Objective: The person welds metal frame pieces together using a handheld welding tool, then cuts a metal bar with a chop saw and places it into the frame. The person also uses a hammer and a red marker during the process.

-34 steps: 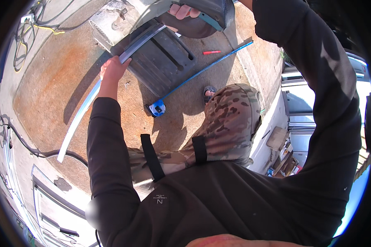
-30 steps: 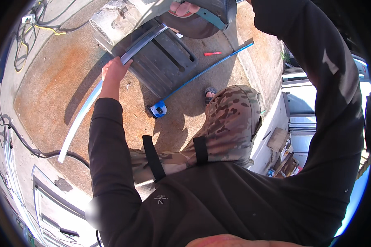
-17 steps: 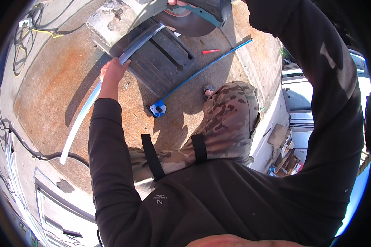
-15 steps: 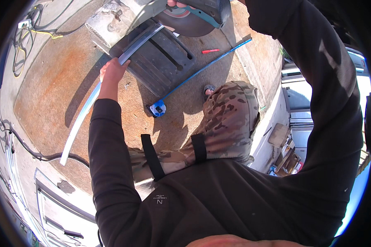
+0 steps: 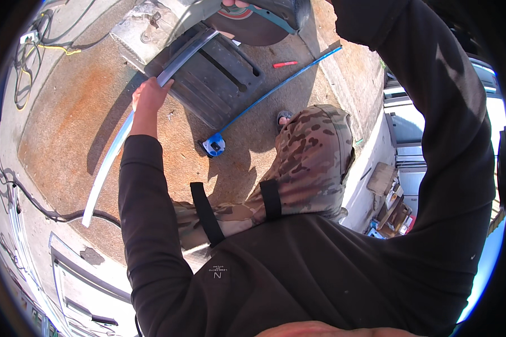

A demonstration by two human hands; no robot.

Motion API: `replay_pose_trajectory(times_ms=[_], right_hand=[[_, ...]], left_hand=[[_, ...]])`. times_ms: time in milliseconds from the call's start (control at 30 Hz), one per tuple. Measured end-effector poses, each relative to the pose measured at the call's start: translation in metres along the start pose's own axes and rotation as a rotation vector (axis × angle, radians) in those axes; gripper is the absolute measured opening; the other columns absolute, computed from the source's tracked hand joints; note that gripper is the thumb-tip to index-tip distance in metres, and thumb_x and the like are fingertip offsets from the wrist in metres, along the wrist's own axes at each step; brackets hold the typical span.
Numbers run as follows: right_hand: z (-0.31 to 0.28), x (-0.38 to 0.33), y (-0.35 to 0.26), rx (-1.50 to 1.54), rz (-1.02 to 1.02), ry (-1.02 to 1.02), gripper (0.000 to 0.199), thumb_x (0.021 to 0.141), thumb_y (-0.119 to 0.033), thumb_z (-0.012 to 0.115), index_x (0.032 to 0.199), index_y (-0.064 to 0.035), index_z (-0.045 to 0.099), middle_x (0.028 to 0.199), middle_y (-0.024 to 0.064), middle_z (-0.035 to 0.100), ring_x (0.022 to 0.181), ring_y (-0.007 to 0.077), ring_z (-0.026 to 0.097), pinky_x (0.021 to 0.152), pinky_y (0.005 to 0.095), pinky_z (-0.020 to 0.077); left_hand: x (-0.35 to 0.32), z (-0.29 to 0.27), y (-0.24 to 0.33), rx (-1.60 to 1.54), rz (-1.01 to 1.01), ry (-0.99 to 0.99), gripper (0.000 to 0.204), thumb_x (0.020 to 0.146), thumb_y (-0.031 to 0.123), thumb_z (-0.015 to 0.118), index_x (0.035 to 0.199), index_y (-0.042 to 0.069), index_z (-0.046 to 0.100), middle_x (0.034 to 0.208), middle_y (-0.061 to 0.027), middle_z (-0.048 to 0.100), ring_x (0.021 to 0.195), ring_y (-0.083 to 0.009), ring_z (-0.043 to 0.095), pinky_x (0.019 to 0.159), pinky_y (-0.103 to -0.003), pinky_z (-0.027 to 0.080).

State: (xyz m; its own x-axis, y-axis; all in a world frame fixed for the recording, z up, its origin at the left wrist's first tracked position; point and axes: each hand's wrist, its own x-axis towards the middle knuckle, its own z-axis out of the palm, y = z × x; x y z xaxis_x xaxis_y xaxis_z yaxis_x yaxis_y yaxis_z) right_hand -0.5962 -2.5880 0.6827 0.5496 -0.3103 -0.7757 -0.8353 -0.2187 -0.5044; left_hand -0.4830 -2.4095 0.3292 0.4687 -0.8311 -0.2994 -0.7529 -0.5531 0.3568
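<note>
My left hand is closed round a long silvery metal strip, which looks curved through the lens. The strip's far end lies over the black base of a chop saw, under its large dark cutting disc. At the top edge, a few fingers of my right hand curl on the saw's teal and black upper body. The rest of that hand is out of the picture. Where the disc meets the strip is hidden by the guard.
A blue tape measure lies on the rusty-brown board with its blade drawn out to the right. Beside the blade is a red marker. Cables run along the left. Window-like frames lie at lower left.
The saw, strip and base appear slightly higher and further left in the picture. Both hands keep their hold.
</note>
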Motion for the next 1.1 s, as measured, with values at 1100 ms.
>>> replay_pose_trajectory(times_ms=[1100], right_hand=[[0.01,0.016,0.007,0.082,0.019,0.001,0.022,0.093,-0.023,0.06,0.101,-0.0031,0.062,0.078,0.0095,0.062,0.059,0.017,0.058,0.05,0.0309,0.0506]], left_hand=[[-0.003,-0.005,0.002,-0.071,-0.054,-0.072,0.064,0.086,0.065,0.059,0.107,0.005,0.069,0.108,-0.0194,0.07,0.105,-0.034,0.067,0.092,-0.043,0.05]])
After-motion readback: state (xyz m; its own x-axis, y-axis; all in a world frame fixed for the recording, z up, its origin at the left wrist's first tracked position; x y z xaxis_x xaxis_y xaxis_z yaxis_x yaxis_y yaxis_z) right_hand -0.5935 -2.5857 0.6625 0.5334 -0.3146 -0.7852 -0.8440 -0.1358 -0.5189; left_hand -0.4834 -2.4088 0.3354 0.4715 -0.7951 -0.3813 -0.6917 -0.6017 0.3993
